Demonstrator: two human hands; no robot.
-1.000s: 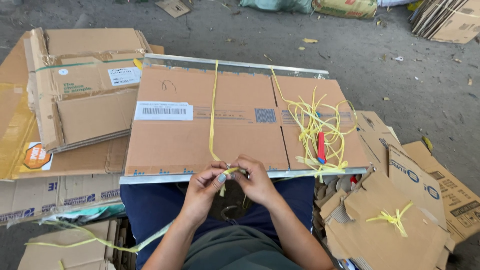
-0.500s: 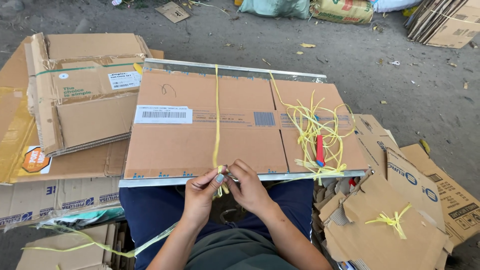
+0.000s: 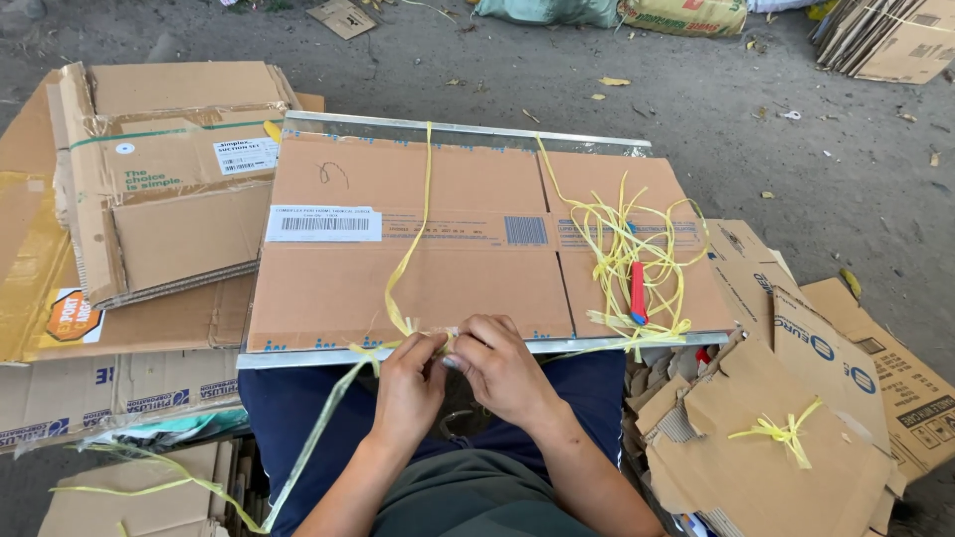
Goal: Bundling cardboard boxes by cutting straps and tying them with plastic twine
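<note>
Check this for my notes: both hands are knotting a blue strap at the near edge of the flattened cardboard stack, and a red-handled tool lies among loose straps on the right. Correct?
Not quite. The strap is yellow, not blue, as the head view shows. The rest holds: the left hand and right hand work it at the near edge of the flattened cardboard stack, and the red-handled tool lies among the loose straps on the right.

My flattened cardboard box (image 3: 418, 268) is plain brown with a white barcode label (image 3: 323, 224). The strap (image 3: 416, 239) across it is yellow, like the loose tangle (image 3: 622, 249), which holds a red tool (image 3: 638, 291), blue-tipped I think.
</note>
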